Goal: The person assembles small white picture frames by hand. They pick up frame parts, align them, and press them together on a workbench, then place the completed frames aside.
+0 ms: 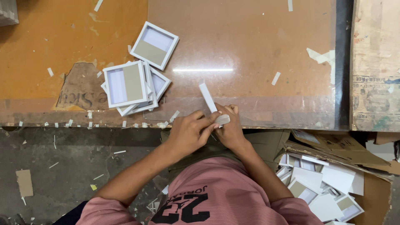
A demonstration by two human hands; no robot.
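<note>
Both my hands meet at the near edge of the orange worktable (pixel 250 46). My left hand (pixel 189 131) and my right hand (pixel 229 129) pinch a small grey-and-white card piece (pixel 222 120) between the fingertips. A narrow white strip (pixel 207 97) sticks up and away from the hands over the table edge. Whether the strip and the card piece are joined is hidden by the fingers.
A pile of small square white-framed trays (pixel 127 87) lies on the table to the left, with one more tray (pixel 154 45) behind it. White paper scraps dot the table and floor. A cardboard box (pixel 333 187) at my right holds several white card pieces.
</note>
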